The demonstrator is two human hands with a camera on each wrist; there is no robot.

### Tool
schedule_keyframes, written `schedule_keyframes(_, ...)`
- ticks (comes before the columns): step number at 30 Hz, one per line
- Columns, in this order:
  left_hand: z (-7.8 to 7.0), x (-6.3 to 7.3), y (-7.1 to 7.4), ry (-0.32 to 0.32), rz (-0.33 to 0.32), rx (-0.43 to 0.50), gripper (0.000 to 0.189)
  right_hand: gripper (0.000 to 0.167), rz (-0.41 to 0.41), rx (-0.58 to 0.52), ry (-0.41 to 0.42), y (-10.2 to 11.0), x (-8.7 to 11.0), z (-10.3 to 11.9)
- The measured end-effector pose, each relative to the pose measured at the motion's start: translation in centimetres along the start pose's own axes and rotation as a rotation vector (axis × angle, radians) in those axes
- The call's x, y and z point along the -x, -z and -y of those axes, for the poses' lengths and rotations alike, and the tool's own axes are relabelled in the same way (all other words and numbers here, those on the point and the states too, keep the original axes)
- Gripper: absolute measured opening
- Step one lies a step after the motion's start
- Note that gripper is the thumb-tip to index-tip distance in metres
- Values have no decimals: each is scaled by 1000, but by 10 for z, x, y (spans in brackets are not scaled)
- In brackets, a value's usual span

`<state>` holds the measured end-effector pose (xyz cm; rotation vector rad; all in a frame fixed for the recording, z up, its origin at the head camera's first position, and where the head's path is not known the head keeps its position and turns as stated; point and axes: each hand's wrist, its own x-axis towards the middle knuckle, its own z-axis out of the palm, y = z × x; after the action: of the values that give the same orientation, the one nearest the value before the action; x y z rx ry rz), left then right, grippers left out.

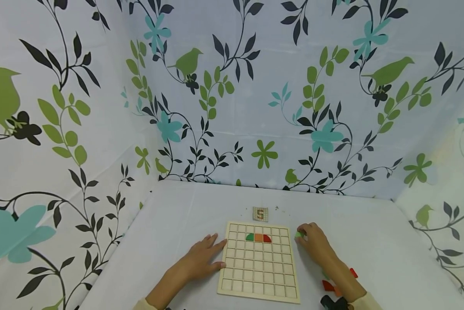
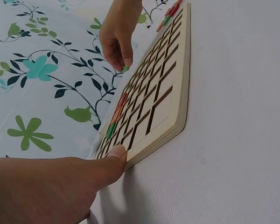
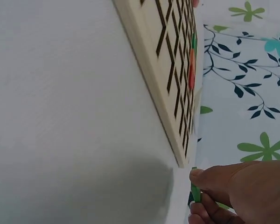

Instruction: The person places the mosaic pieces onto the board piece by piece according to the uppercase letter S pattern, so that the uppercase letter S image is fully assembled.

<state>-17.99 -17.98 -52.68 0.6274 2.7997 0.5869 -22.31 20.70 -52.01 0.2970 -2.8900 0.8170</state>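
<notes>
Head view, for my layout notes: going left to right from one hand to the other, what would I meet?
Left hand, dark green piece, orange piece, red piece, light green piece, right hand.

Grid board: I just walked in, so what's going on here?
A person's left hand touches the left edge of the wooden grid board. Their right hand pinches a green piece off its right side. Near the board's far end, a green quarter-circle, orange square and red quarter-circle sit side by side.
</notes>
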Motion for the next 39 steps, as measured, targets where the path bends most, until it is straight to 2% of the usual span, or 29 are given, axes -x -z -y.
schedule_keyframes(5,-2,1,2,-3,-3,5,75,20,23,-41,24,-9,-13,24)
schedule_keyframes(10,-1,1,2,-14,-6,10,74,24,98,-114,39,-27,-21,50)
schedule_keyframes(17,0,2,1,-25,-14,21,74,15,149,-169,199,-49,-22,77)
schedule_keyframes(25,3,2,0,-24,-21,24,74,10,183,-179,315,-68,-18,88)
schedule_keyframes(30,4,1,-1,-18,-21,25,74,9,169,-116,398,-72,-14,90)
schedule_keyframes(39,2,1,1,-15,-11,13,75,5,172,-42,395,-73,-9,90)
